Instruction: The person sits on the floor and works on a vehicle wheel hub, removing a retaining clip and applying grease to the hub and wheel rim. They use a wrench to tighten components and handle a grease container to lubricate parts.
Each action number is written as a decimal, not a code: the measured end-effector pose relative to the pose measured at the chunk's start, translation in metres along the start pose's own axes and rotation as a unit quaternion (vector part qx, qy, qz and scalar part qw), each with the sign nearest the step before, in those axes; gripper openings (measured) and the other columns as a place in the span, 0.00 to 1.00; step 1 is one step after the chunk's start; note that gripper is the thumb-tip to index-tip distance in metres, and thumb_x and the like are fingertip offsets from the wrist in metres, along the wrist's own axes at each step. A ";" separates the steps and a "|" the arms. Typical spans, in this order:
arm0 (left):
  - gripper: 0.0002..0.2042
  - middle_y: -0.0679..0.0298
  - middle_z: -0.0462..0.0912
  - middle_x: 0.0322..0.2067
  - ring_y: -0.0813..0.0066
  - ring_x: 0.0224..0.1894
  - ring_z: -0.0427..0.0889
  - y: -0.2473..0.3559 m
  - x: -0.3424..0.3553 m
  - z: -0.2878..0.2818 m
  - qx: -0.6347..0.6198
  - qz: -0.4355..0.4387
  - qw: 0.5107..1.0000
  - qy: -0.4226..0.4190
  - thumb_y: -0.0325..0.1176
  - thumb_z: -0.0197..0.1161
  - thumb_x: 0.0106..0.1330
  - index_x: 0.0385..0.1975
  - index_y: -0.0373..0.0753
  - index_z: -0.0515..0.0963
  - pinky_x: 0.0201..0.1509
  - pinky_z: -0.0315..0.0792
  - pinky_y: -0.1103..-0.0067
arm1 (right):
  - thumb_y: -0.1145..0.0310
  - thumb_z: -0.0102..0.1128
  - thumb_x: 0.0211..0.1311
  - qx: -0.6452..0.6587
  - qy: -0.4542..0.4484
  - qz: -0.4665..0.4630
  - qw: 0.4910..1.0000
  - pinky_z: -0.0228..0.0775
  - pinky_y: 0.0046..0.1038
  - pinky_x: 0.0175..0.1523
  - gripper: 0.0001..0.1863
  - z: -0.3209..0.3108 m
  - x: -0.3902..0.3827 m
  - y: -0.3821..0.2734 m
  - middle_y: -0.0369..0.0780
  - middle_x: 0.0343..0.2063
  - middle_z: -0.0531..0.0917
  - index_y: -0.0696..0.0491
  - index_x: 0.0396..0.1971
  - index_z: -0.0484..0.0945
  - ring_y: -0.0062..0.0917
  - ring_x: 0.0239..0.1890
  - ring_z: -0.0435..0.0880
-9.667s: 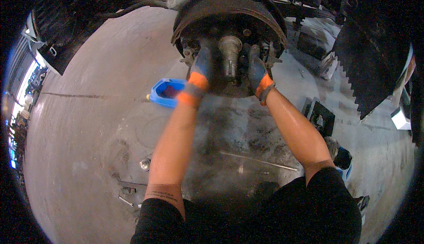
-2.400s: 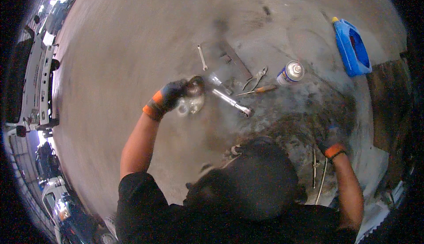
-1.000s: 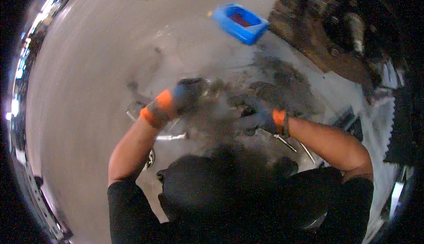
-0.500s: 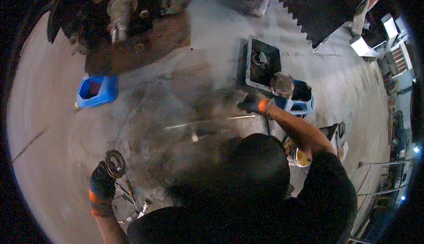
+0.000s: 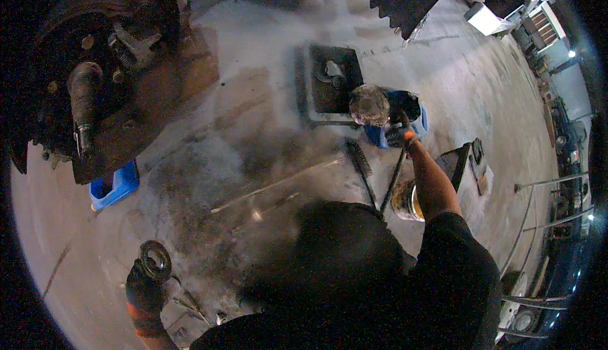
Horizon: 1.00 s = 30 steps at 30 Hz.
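Now I keep my left hand (image 5: 147,292) closed around the dark metal ring (image 5: 155,260) low over the floor (image 5: 253,109), while my right hand (image 5: 398,136) rests at the blue tub (image 5: 405,119), its grip hidden from me.

We are in a vehicle repair workshop. The landmark is the exposed wheel hub (image 5: 85,106) with its bare spindle, at upper left on a stained concrete floor (image 5: 266,27). Below the hub stands a blue tray (image 5: 114,185). Right of it lie a long steel rod (image 5: 275,184) and a black drain pan (image 5: 330,84). Farther right stand parked cars (image 5: 567,160).
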<state>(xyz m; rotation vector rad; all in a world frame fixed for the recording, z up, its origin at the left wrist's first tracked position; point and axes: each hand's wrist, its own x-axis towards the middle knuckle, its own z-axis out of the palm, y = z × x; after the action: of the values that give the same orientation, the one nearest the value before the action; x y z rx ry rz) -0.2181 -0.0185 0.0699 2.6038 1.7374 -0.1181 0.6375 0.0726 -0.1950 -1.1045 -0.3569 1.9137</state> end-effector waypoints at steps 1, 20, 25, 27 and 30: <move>0.18 0.56 0.79 0.33 0.53 0.35 0.78 -0.003 0.006 -0.001 -0.029 -0.013 0.999 -0.002 0.24 0.64 0.44 0.39 0.37 0.75 0.38 0.75 0.67 | 0.25 0.43 0.53 0.098 -0.011 0.062 0.993 0.51 0.28 0.19 0.32 -0.012 -0.002 0.012 0.34 0.15 0.70 0.42 0.16 0.70 0.27 0.12 0.65; 0.16 0.57 0.79 0.49 0.61 0.50 0.79 0.021 0.011 -0.015 -0.153 -0.042 0.984 0.078 0.26 0.59 0.60 0.49 0.39 0.76 0.53 0.74 0.73 | 0.66 0.60 0.57 -0.668 0.385 -0.144 0.620 0.67 0.33 0.52 0.30 0.049 -0.040 0.031 0.42 0.47 0.77 0.54 0.60 0.65 0.30 0.46 0.76; 0.18 0.56 0.77 0.51 0.57 0.49 0.79 0.045 0.028 -0.039 -0.382 -0.100 0.908 0.139 0.33 0.60 0.60 0.51 0.44 0.75 0.54 0.75 0.71 | 0.67 0.61 0.57 -0.675 0.402 -0.235 0.573 0.67 0.34 0.57 0.26 0.126 -0.044 0.035 0.46 0.52 0.77 0.57 0.56 0.69 0.34 0.51 0.77; 0.18 0.56 0.77 0.52 0.58 0.50 0.78 0.055 0.030 -0.043 -0.483 -0.110 0.851 0.172 0.34 0.60 0.61 0.52 0.44 0.75 0.55 0.74 0.71 | 0.67 0.62 0.56 -0.683 0.286 -0.356 0.571 0.69 0.35 0.53 0.21 0.220 -0.032 0.017 0.47 0.48 0.78 0.56 0.50 0.74 0.37 0.49 0.78; 0.16 0.59 0.77 0.51 0.61 0.50 0.77 0.058 0.048 -0.048 -0.708 -0.053 0.674 0.201 0.36 0.58 0.65 0.53 0.47 0.73 0.55 0.73 0.70 | 0.68 0.64 0.53 -0.736 0.162 -0.363 0.547 0.71 0.36 0.47 0.15 0.449 -0.076 0.018 0.48 0.42 0.80 0.56 0.42 0.79 0.40 0.45 0.79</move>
<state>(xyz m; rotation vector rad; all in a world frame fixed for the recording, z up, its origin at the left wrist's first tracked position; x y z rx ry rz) -0.1438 0.0060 0.1130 1.3068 1.0889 1.3055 0.2823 0.0763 0.0901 -1.7670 -2.0402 0.2347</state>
